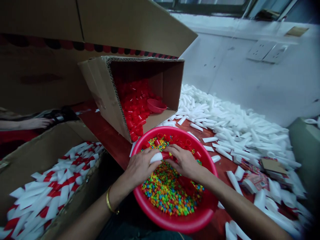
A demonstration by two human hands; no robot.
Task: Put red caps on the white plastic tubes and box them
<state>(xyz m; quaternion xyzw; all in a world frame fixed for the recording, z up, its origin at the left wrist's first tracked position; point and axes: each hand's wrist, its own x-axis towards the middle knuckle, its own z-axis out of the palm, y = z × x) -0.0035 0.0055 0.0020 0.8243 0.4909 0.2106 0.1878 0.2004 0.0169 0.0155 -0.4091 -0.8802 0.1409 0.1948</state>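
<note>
Head view: L hand (141,167) closed on white tube (156,157); R hand (183,162) pinching red cap (165,155) at tube's end, both just above red basin (175,221) of colored beads (170,195). Behind: tilted carton (100,90) of red caps (133,108). Right: loose white tubes (237,126) on red table (110,136). Left: box (47,160) of red-and-white tubes (50,190); another person's hand (35,123) beyond.

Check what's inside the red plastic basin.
Small multicoloured beads fill the red plastic basin, with red plastic caps near its rim. Your left hand, right hand and the beads hide its bottom.
</note>
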